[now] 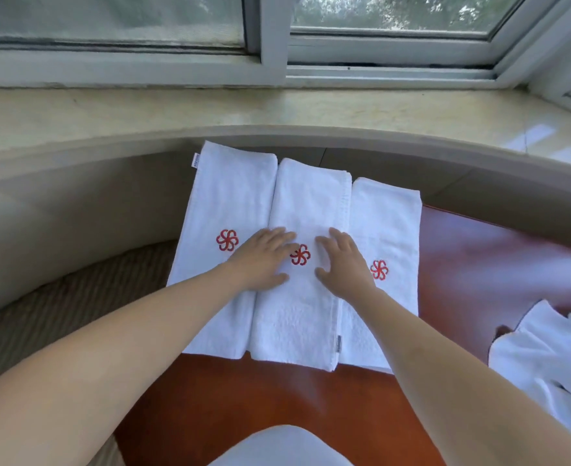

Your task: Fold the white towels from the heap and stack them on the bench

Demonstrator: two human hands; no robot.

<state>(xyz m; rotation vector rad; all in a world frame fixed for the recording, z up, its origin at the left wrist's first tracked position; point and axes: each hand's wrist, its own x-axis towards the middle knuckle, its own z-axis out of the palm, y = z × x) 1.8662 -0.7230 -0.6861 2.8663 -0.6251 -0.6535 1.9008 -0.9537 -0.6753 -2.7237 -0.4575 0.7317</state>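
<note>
Both hands flat, fingers spread, holding nothing: left hand (pixel 263 257) & right hand (pixel 343 260) press the middle towel (pixel 306 297), frame center, overlapping left towel (pixel 223 210) & right towel (pixel 390 230) on red-brown bench (pixel 277 398). Unfolded heap (pixel 546 351) at right edge.

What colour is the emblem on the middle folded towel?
Red, a pinwheel-like emblem on the white middle towel, seen in the head view.
</note>
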